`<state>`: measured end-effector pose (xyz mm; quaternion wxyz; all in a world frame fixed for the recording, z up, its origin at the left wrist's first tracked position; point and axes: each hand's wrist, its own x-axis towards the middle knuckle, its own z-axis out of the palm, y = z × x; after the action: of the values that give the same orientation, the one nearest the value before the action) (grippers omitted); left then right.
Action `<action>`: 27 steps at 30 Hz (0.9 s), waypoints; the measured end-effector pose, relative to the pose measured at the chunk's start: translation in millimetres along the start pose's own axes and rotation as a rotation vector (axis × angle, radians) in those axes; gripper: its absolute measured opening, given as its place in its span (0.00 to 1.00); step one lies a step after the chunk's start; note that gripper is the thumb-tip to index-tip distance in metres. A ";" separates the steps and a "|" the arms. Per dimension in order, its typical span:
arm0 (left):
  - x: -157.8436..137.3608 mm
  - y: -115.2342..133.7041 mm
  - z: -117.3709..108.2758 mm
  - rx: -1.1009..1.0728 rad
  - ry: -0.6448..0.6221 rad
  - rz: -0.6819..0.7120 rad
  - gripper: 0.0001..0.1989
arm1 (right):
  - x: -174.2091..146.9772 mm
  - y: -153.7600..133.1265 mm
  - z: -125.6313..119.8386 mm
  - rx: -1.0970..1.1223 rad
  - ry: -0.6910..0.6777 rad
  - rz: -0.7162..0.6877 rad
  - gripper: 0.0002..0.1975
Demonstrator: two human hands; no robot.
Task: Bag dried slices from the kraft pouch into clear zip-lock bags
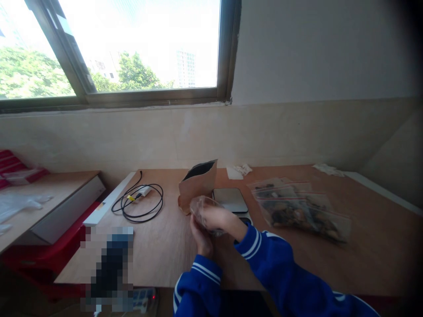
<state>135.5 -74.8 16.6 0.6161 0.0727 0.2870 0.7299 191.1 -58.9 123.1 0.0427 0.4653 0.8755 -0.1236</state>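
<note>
Your blue sleeves (271, 259) reached over the near edge of the wooden table (155, 255), with both hands meeting near its middle. Your left hand (202, 241) was cupped beneath and beside some crumpled clear plastic (197, 205), while your right hand (214, 217) was pushed into it, the film wrapped around the fingers. Whether either hand pinched anything could not be told, since blur and folds hid the fingertips. The handling of that plastic looked partway through: one hand was already in it, and it had not yet been set down. Just beyond stood the brown paper bag (195, 188), upright with its mouth gaping, so closing it had not been done; its contents could not be seen. Beside it sat the scale (231, 199), partly behind your right wrist. Farther right, the zip bags (291, 213) lay overlapping, already filled with dark and tan pieces. A coiled black cable (120, 215) lay well to the left, and crumpled paper (243, 169) rested near the wall, below the window (225, 57).
</note>
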 end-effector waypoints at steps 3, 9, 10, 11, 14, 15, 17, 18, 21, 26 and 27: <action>-0.5 -0.1 -0.4 0.031 0.026 -0.014 0.16 | 1.9 0.4 7.0 0.019 -0.046 0.007 0.18; -4.0 1.2 0.1 0.109 0.065 -0.023 0.15 | -4.1 10.8 2.3 0.092 -0.202 -0.005 0.15; -3.9 1.0 0.1 0.112 0.064 -0.020 0.14 | -4.6 11.6 2.3 0.097 -0.220 0.005 0.16; -3.4 0.7 -0.1 0.114 0.061 -0.018 0.14 | -4.9 12.0 2.9 0.099 -0.232 0.017 0.18; -0.6 -1.1 -1.7 0.113 0.053 -0.020 0.14 | -4.4 11.4 6.2 0.087 -0.220 0.033 0.21; 0.5 -1.8 -2.6 0.111 0.047 -0.027 0.14 | -4.1 10.9 7.1 0.084 -0.211 0.031 0.20; 2.2 -2.9 -4.6 0.103 0.035 -0.040 0.15 | -4.1 10.3 7.5 0.082 -0.180 0.010 0.18; 2.8 -3.3 -5.6 0.098 0.032 -0.040 0.15 | -4.4 10.3 7.0 0.088 -0.159 -0.012 0.17; 3.3 -4.2 -8.2 0.089 0.024 -0.016 0.15 | -5.9 11.9 4.6 0.133 -0.130 -0.083 0.14; 3.5 -5.1 -8.7 0.077 -0.004 -0.043 0.14 | -5.8 17.6 7.4 0.149 -0.136 -0.101 0.07; 3.7 -5.2 -8.5 0.082 -0.003 -0.051 0.15 | -5.1 18.6 9.1 0.156 -0.122 -0.109 0.07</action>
<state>135.1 -73.7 6.0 0.6316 0.0915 0.3173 0.7014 208.9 -55.3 112.0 0.0527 0.4105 0.8830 -0.2214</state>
